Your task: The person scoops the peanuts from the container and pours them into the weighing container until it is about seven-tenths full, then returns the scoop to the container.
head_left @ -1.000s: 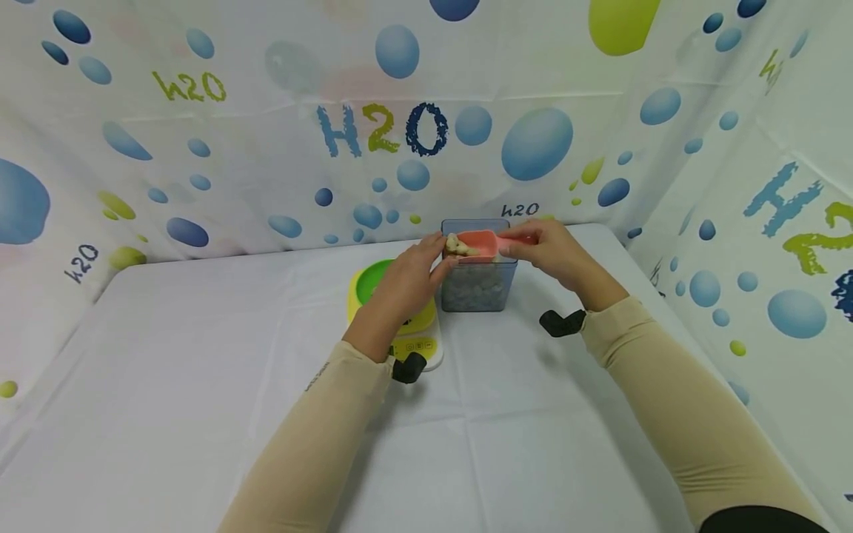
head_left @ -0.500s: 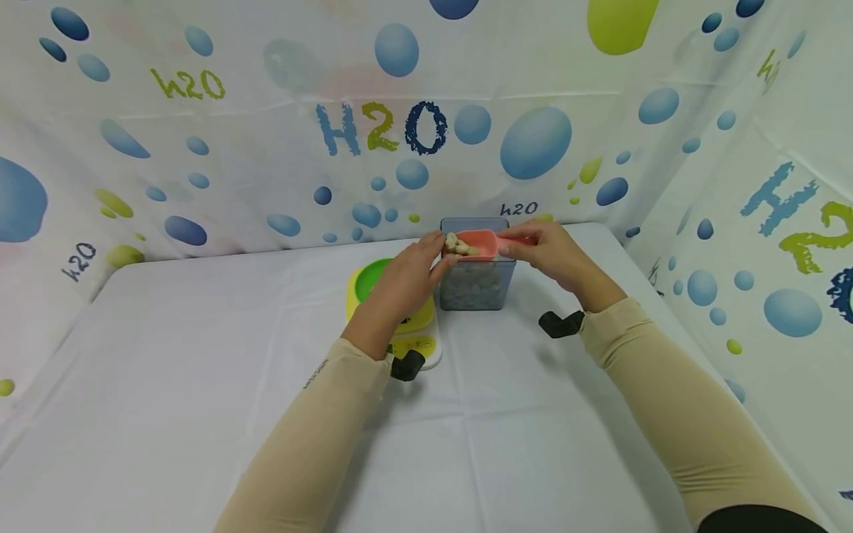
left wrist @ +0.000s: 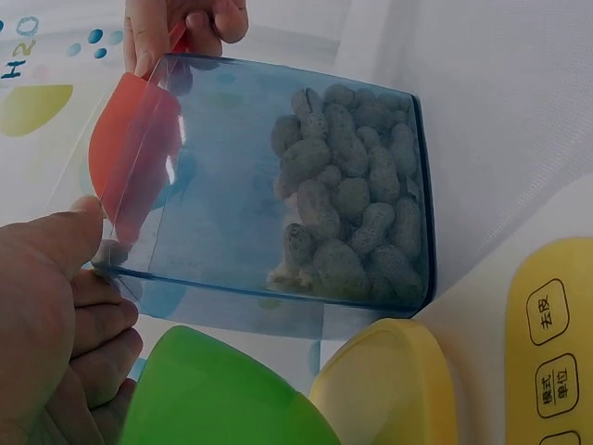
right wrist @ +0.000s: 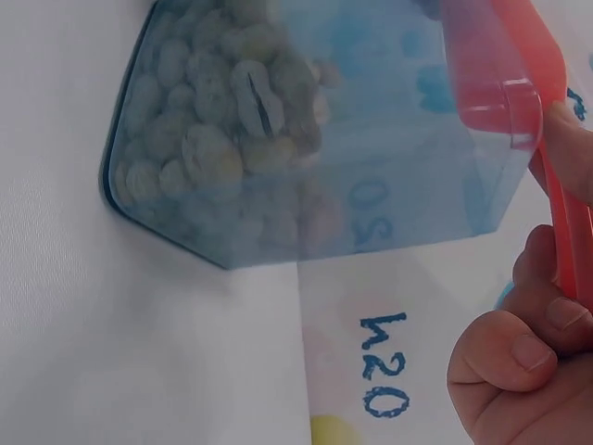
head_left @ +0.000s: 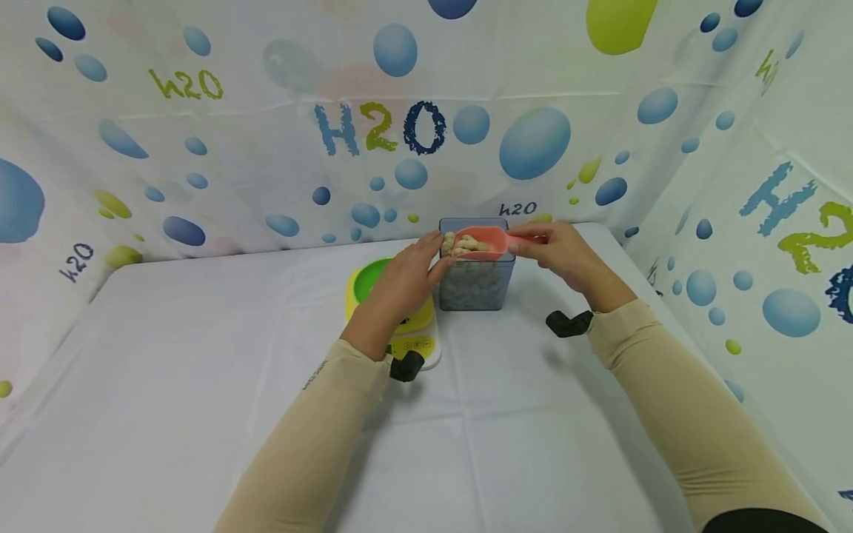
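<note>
My right hand (head_left: 560,255) grips the handle of a coral-pink scoop (head_left: 492,240) at the mouth of a clear blue plastic container (head_left: 474,285). Several peanuts in shells (head_left: 469,244) lie in the scoop, and others show at its left by my left hand (head_left: 406,281). That hand lies against the container's left rim, thumb at the near corner (left wrist: 88,218) and fingers along the side. Through the walls, more peanuts (right wrist: 208,130) fill the container's lower part. The right wrist view shows my fingers curled round the scoop handle (right wrist: 570,222).
Close at the container's left stands a yellow-and-white kitchen scale (head_left: 415,346) with a green bowl (head_left: 368,281), partly hidden by my left hand and forearm. A white cloth covers the table (head_left: 200,370). Behind hangs a printed curtain (head_left: 266,148).
The scoop and my right hand have shifted slightly right, and the peanuts sit further inside the scoop. My left hand stays at the container's rim.
</note>
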A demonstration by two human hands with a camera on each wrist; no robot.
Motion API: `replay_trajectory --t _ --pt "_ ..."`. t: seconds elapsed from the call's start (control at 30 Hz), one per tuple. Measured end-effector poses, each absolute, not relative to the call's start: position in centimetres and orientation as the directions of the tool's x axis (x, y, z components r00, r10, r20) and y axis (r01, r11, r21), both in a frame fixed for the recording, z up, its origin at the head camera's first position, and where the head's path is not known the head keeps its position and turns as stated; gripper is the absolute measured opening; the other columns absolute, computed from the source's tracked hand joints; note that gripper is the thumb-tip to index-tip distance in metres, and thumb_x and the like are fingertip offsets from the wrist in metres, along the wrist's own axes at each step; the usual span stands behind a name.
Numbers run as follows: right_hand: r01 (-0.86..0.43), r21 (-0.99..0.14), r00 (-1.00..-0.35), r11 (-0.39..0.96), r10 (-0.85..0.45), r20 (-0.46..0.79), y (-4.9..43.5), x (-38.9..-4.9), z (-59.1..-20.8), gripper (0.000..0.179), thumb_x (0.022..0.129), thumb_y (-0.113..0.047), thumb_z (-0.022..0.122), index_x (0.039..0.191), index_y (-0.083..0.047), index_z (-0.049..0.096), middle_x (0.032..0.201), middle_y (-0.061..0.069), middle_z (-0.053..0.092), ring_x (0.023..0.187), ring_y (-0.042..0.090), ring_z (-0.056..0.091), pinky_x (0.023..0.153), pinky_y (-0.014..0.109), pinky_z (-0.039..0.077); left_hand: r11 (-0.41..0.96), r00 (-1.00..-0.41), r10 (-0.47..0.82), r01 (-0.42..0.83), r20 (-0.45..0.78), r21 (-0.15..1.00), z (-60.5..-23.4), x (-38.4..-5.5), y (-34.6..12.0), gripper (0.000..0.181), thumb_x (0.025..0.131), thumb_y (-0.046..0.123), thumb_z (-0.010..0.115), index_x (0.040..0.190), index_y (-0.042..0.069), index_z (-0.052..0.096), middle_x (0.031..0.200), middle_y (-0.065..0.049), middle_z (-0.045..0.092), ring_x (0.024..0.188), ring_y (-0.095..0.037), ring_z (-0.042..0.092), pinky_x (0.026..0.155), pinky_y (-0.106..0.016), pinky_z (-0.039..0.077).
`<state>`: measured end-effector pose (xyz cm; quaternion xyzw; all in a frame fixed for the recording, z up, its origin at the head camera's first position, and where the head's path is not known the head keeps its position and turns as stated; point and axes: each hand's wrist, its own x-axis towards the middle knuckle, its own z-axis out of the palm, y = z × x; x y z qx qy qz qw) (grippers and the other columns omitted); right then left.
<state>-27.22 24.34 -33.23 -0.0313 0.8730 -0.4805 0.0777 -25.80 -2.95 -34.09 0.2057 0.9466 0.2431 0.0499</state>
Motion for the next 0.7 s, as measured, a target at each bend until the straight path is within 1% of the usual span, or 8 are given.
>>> replay_trajectory --t 0.13,0.23,0.4,0.57,0.7 --pt "0.02 -0.847 -0.986 0.532 -0.132 -0.106 24.7 -27.1 -33.0 0.056 0.088 -0.047 0.071 0.135 -0.017 0.062 0.139 0.006 0.051 0.122 0.03 0.05 0.104 0.056 0.044 0.798 -0.911 0.411 0.363 0.006 0.481 -34.1 -25.8 -2.9 0.066 0.102 0.051 0.04 0.158 0.02 0.024 0.165 0.002 0.02 0.151 -0.023 0.021 0.122 -0.044 0.023" --pt "0.022 -0.848 -0.986 0.53 -0.126 -0.105 24.9 -27.0 -32.8 0.055 0.088 -0.048 0.071 0.134 -0.018 0.063 0.137 0.004 0.052 0.12 0.028 0.05 0.101 0.052 0.045 0.799 -0.912 0.41 0.362 0.006 0.48 -34.1 -25.9 -2.9 0.066 0.102 0.051 0.041 0.158 0.019 0.024 0.165 0.002 0.02 0.151 -0.023 0.021 0.122 -0.044 0.023" --pt "-0.004 -0.846 -0.989 0.533 -0.128 -0.076 25.0 -26.8 -32.3 0.054 0.088 -0.047 0.071 0.132 -0.018 0.064 0.135 0.002 0.054 0.117 0.027 0.05 0.096 0.047 0.045 0.795 -0.913 0.408 0.36 0.009 0.489 -34.2 -26.0 -2.9 0.067 0.102 0.051 0.041 0.158 0.019 0.024 0.165 0.003 0.02 0.151 -0.023 0.021 0.122 -0.044 0.023" --pt "-0.035 -0.833 -0.989 0.552 -0.137 -0.048 24.5 -26.4 -31.7 0.054 0.088 -0.048 0.071 0.133 -0.019 0.064 0.133 0.004 0.055 0.117 0.028 0.051 0.093 0.043 0.046 0.781 -0.915 0.403 0.347 0.006 0.519 -34.4 -26.0 -3.5 0.068 0.102 0.052 0.041 0.158 0.019 0.023 0.165 0.002 0.019 0.152 -0.022 0.019 0.123 -0.043 0.02" --pt "-0.08 -0.822 -0.988 0.563 -0.155 -0.01 23.8 -26.2 -31.4 0.052 0.089 -0.046 0.07 0.133 -0.018 0.064 0.129 0.006 0.056 0.114 0.027 0.05 0.089 0.04 0.048 0.784 -0.925 0.38 0.329 0.011 0.527 -34.2 -25.8 -4.4 0.067 0.102 0.051 0.042 0.158 0.019 0.022 0.165 0.001 0.019 0.152 -0.022 0.018 0.123 -0.043 0.019"
